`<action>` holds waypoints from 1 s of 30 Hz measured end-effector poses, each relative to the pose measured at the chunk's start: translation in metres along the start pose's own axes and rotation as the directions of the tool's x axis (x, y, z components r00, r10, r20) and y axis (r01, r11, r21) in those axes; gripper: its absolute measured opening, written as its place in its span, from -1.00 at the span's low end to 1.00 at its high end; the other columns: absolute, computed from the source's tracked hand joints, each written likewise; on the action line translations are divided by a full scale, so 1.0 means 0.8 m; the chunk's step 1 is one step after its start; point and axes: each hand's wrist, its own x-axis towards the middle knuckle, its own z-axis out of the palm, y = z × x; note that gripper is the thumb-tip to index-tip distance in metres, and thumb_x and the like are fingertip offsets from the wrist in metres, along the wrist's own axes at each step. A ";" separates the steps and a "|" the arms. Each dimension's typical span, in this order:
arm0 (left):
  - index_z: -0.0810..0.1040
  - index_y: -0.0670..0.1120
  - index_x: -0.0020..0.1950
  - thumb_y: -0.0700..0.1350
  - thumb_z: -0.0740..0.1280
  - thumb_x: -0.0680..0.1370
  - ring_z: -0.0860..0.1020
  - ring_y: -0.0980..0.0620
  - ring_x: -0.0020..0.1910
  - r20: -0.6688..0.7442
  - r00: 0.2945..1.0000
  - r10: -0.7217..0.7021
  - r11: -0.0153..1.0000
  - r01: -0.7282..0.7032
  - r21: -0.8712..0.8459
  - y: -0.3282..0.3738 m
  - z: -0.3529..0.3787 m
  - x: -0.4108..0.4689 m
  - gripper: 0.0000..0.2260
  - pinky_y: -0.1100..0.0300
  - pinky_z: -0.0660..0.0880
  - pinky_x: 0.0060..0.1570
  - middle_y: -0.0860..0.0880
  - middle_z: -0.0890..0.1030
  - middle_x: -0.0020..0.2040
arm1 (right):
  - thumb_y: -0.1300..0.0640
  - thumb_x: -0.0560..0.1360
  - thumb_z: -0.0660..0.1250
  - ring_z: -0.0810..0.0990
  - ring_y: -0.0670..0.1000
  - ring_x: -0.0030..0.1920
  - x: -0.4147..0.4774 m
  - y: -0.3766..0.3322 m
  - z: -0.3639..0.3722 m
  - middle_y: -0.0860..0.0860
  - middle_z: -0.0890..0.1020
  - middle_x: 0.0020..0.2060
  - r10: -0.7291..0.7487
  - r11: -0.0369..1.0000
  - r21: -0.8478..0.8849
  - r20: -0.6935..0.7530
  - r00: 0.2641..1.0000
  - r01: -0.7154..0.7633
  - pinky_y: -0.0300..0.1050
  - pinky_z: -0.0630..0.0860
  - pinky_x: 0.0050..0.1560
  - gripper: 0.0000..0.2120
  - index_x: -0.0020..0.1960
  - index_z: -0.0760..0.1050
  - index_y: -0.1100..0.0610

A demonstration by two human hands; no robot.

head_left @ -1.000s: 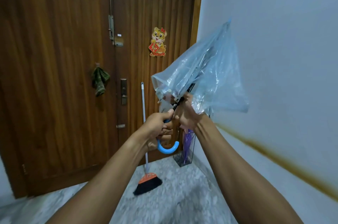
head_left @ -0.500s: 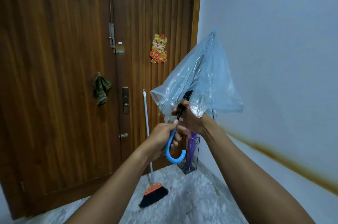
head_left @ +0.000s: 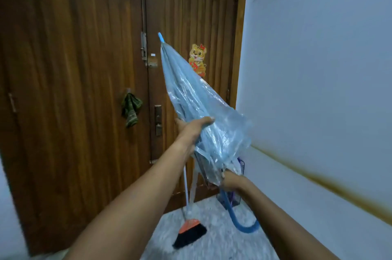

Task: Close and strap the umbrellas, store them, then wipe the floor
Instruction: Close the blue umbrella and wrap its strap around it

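Two hands hold the umbrella [head_left: 186, 94], tip up ahead of them: my left hand [head_left: 194, 130] wraps the folded canopy midway, my right hand [head_left: 232, 181] grips the shaft above the blue handle [head_left: 244, 224]. The plastic looks light, slick, floppy; I'd gather loose folds between my hands.

A home entryway: wooden front door [head_left: 84, 90], broom [head_left: 188, 232], umbrella stand [head_left: 235, 198] on marble floor [head_left: 212, 245].

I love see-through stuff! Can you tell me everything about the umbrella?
The umbrella is clear, bluish, crinkly plastic, folded shut but loose, with no strap seen round it. It tilts, its blue tip up toward the door, its blue hooked handle down. The left hand grips its middle; the right hand holds its lower end, above the handle.
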 end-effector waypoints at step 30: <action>0.60 -0.03 0.19 0.12 0.47 0.48 0.60 0.11 0.11 0.330 0.906 0.264 0.870 -0.371 0.324 0.009 -0.012 -0.015 -0.63 0.30 0.50 -0.01 0.04 0.65 0.10 | 0.45 0.20 0.25 0.68 0.14 0.04 0.040 0.039 -0.096 0.11 0.66 0.06 -0.012 0.615 0.619 -0.612 0.791 0.489 -0.05 0.67 -0.14 -0.31 0.30 0.47 0.11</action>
